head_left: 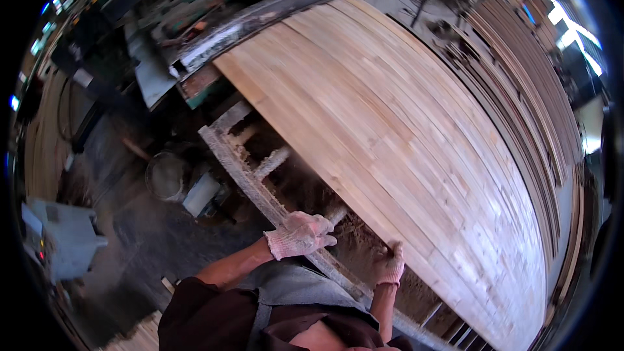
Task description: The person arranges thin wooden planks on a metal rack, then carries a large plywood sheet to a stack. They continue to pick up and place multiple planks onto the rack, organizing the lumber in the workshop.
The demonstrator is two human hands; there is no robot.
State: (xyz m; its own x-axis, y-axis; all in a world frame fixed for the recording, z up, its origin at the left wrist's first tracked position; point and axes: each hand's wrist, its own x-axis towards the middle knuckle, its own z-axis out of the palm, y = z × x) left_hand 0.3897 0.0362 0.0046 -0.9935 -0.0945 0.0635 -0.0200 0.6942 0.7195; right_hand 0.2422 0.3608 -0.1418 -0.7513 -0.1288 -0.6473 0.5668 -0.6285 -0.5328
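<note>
A large pale wooden panel [377, 136], made of many edge-joined strips, slants across the middle and right. My right hand [389, 265], in a light knitted glove, is at its near edge. The thumb rests against that edge and the fingers are curled below, partly in shadow. My left hand [300, 234], in a similar glove stained pinkish, hovers by the dusty metal frame [244, 172] to the left of the panel. Its fingers point right with gaps between them, and nothing shows in them.
A green and grey machine frame [260, 10] stands at the panel's far end. Long stacked boards [520, 91] lie beyond the right side. At left are a round bucket [166, 175] and a grey machine box [68, 237]. Sawdust [354, 244] lies beneath the frame.
</note>
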